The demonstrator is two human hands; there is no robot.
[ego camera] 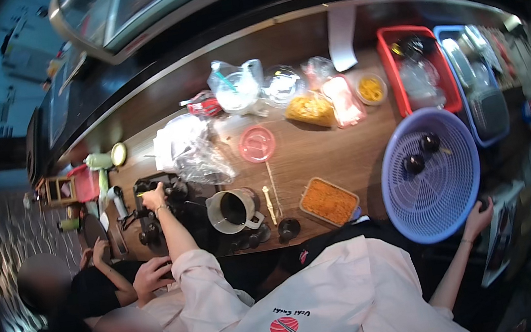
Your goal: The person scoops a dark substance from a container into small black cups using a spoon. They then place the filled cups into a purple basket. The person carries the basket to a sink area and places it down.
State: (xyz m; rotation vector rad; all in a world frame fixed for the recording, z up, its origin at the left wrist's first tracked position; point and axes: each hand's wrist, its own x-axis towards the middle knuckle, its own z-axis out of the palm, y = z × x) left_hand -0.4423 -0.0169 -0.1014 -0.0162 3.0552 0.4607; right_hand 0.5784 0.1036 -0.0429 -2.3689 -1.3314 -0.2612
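Note:
My left hand [154, 198] reaches over the black tray [203, 191] on the wooden counter, at a cluster of small, glossy black objects; its grip is unclear. Far to the right, my right hand [478, 221] is closed around a small dark round object [483, 205], beside the rim of a purple plastic colander [387, 177]. Two glossy black round objects [415, 164] lie inside that colander. Between my hands stand a clear plastic pitcher [217, 218] of dark liquid and a rectangular container of orange crumb-like food [330, 201].
A red bin [389, 77] and a blue bin [467, 114] hold containers. Plastic bags [192, 151], a pink round lid [257, 144], and a bag of yellow food [309, 110] lie across the counter. People [153, 329] are close at my left; a colander overhangs the front edge.

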